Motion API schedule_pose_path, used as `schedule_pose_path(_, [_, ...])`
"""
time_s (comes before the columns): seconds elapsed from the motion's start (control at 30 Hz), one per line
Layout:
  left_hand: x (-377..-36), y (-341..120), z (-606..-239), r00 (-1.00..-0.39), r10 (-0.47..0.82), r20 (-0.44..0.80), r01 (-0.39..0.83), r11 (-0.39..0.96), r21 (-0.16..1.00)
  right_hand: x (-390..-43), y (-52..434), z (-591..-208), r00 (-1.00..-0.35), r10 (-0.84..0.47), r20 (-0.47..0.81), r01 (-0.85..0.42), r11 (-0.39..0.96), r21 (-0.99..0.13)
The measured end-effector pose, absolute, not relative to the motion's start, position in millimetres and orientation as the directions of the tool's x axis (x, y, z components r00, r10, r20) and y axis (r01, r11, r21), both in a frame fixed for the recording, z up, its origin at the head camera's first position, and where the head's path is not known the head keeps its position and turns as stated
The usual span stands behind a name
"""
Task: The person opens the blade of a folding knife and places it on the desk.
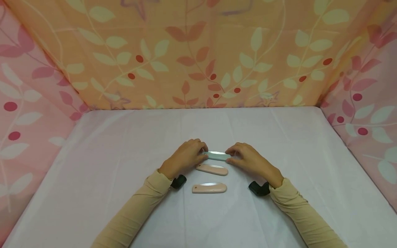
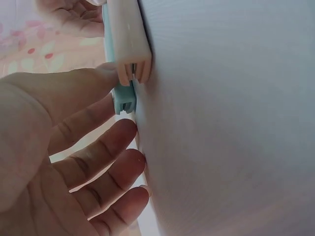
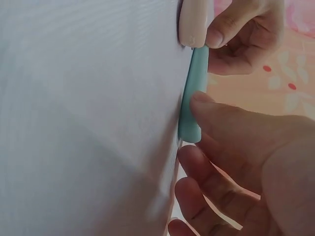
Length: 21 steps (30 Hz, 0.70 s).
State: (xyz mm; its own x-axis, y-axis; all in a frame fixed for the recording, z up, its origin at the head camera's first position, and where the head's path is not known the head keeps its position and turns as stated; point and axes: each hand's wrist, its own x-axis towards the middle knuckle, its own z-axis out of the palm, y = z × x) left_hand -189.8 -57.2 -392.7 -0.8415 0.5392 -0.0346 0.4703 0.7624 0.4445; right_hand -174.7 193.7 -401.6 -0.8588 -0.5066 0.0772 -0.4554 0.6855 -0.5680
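Note:
A teal folding knife (image 1: 218, 156) lies on the white cloth, folded, with a strip of blade showing along its far edge. My left hand (image 1: 187, 155) pinches its left end between thumb and fingers. At the other end my right hand (image 1: 249, 160) holds it the same way; in the right wrist view the thumb presses on the teal handle (image 3: 193, 108). Just nearer to me lies a beige folding knife (image 1: 212, 169), slightly slanted. A second beige folding knife (image 1: 209, 188) lies closer still, almost level. Both beige ones are folded, their blade edges facing away from me.
White cloth (image 1: 124, 137) covers the table. A patterned orange curtain (image 1: 198, 51) hangs behind it, with pink patterned cloth (image 1: 24, 120) at the sides. Each wrist carries a black camera mount, the left one (image 1: 179, 182) and the right one (image 1: 259, 188).

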Motion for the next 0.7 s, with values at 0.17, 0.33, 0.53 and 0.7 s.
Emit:
schedule_pose_path(0.17, [-189.7,-56.6,-393.7,-0.849,0.526,-0.055,0.436,0.756,0.489,-175.4,193.1,-401.9,-0.867,-0.496,0.044,-0.420,0.680,-0.600])
schedule_pose_path(0.33, [-189.8,-56.1,-394.0,-0.859,0.504,-0.085,0.388,0.751,0.535,-175.8,192.0,-401.1,-0.870,-0.493,0.017,-0.392,0.670,-0.630])
schedule_pose_path(0.53, [-189.3,-55.6,-393.5,-0.859,0.502,-0.098,0.381,0.756,0.532,-176.0,192.3,-401.2,-0.875,-0.483,0.017,-0.381,0.667,-0.641])
schedule_pose_path(0.7, [-188.8,-55.5,-393.2,-0.854,0.512,-0.096,0.386,0.747,0.541,-175.2,192.8,-400.5,-0.878,-0.478,-0.022,-0.347,0.668,-0.658])
